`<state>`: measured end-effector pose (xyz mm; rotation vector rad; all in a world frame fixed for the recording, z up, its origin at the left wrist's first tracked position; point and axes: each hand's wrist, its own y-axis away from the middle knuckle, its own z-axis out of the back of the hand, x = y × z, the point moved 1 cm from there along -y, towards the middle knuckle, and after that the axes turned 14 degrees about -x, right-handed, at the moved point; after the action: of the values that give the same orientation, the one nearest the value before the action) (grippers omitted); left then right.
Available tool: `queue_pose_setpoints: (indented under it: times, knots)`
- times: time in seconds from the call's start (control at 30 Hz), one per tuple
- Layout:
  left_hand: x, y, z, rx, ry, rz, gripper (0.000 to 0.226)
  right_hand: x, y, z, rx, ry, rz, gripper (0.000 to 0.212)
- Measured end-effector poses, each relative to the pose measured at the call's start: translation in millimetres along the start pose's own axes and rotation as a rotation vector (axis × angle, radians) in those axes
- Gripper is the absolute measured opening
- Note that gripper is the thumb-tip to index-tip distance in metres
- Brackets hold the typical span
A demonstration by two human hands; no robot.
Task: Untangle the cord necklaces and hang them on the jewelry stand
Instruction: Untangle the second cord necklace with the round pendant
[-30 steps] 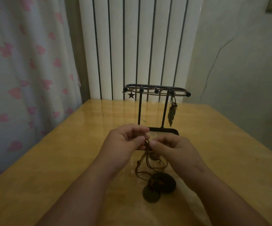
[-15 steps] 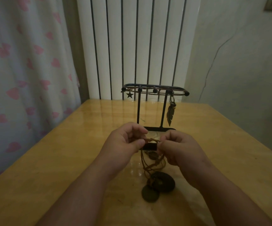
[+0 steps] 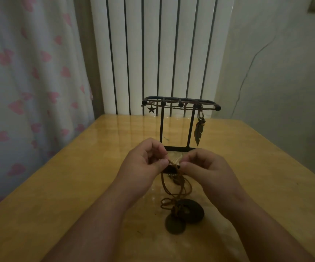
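A tangle of brown cord necklaces [image 3: 173, 188] hangs between my hands above the wooden table [image 3: 58, 195]. My left hand [image 3: 143, 163] and my right hand [image 3: 205, 167] each pinch the cords at the top, fingertips close together. Two dark round pendants [image 3: 188, 210] lie on the table below, tied to the cords. The black metal jewelry stand [image 3: 179, 125] is upright just behind my hands. A star charm [image 3: 151, 109] hangs from its top bar at the left and a feather pendant [image 3: 198, 132] at the right.
A white ribbed radiator [image 3: 162, 53] stands behind the table. A curtain with pink hearts [image 3: 30, 82] hangs at the left, close to the table's left edge. A pale wall with a thin cable [image 3: 251, 63] is at the right.
My hands have drawn slightly apart and lifted the cords a little. The pendants have stayed on the table and the stand has not moved.
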<state>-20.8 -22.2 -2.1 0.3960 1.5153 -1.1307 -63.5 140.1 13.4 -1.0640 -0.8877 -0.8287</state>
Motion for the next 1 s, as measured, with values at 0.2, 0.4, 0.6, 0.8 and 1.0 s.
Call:
queue_pose_setpoints:
  times: [0.2,0.4,0.6,0.8,1.0]
  knots:
    - [1.3,-0.1,-0.6,-0.007,-0.054,-0.019,0.037,-4.3,0.0,-6.2,-0.020,0.235,0.102,0.005]
    - [-5.9,2.6,-0.8,-0.090,-0.218,-0.164,0.028,-7.3,-1.2,-6.3,-0.062,0.223,0.067,0.010]
    - [-8.1,6.6,-2.7,-0.051,-0.282,-0.274,0.023,-8.7,-2.4,-3.6,-0.061,0.212,0.091,0.010]
    - [-6.5,7.2,-4.7,-0.066,-0.369,-0.339,0.013,-9.9,-3.5,-2.3,-0.043,0.219,0.100,0.015]
    - [-5.7,9.5,-7.2,-0.058,-0.473,-0.437,0.011,-12.6,-3.9,-2.9,-0.011,0.299,0.120,0.015]
